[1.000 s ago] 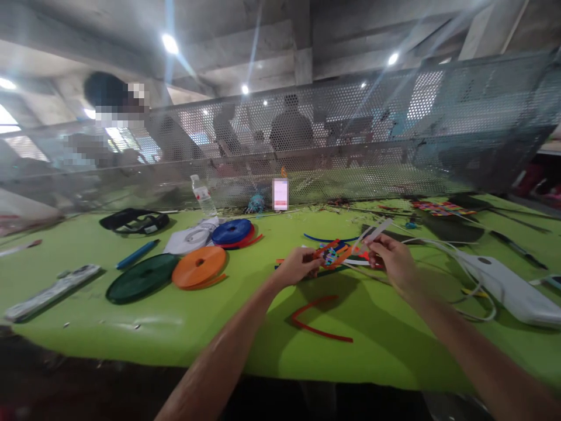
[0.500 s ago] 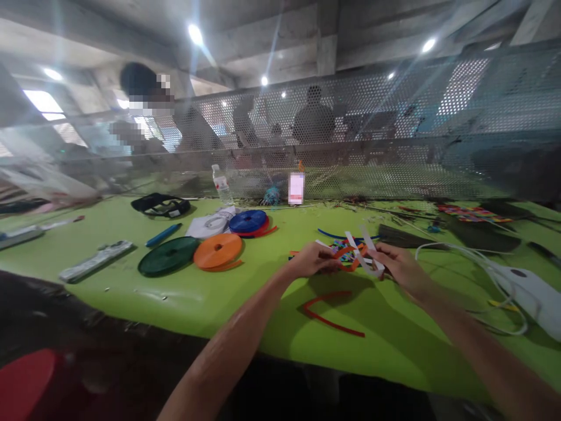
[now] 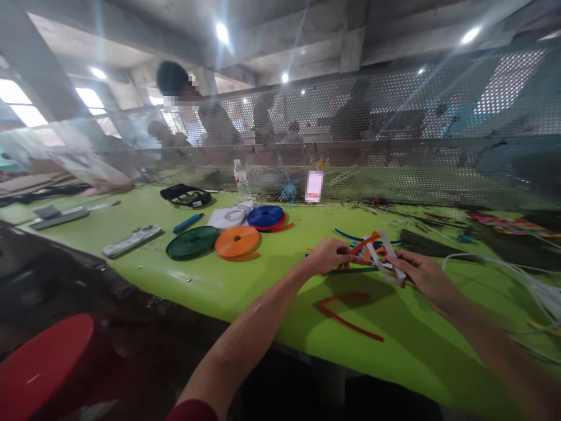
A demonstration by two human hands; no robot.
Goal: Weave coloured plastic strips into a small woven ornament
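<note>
My left hand [image 3: 329,256] is closed on a small woven piece of coloured strips [image 3: 367,248], orange and blue showing. My right hand [image 3: 418,272] pinches a white strip [image 3: 382,260] that bends up and loops through that piece. Both hands hover just above the green table [image 3: 272,280]. A loose red strip [image 3: 346,309], bent into a V, lies on the table in front of my hands. Blue strips [image 3: 350,237] lie just behind the woven piece.
Rolls of strip sit to the left: dark green [image 3: 191,242], orange [image 3: 237,241], blue over red [image 3: 265,216]. A water bottle [image 3: 241,180], black goggles [image 3: 186,196], a blue pen [image 3: 186,223] and white cables [image 3: 517,275] lie around. A red stool [image 3: 44,362] stands lower left. People work behind the mesh screen [image 3: 394,134].
My head has turned left, so everything slid right in view and a red stool has come in. The white strip went from pointing up to bent into a loop.
</note>
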